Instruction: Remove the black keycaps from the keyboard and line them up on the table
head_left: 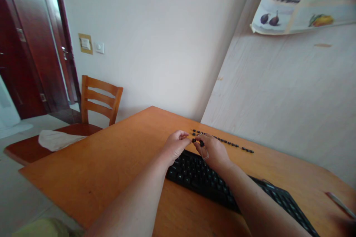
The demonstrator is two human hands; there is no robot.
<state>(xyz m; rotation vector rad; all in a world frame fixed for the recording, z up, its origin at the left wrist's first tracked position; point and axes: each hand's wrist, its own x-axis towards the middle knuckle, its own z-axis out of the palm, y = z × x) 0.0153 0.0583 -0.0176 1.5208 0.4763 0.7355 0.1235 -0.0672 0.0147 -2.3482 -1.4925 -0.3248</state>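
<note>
My left hand [176,146] is closed in a pinch at the far edge of the black keyboard [200,172]. A small black keycap [194,140] sits at its fingertips, between the two hands. My right hand [215,152] is closed just to the right, its fingers around a small dark tool with a thin wire loop [205,154], which looks like a keycap puller. The fingers hide part of it. Beyond the hands, loose black keycaps [229,143] lie in rows on the table. Both forearms cross over the keyboard, covering some of its keys.
The wooden table [125,163] meets the wall at the back. A pen-like stick [340,203] lies at the right. On the left stands a wooden chair [101,98] with a white cloth [58,140] on its seat. Fruit pictures [306,3] hang at the upper right.
</note>
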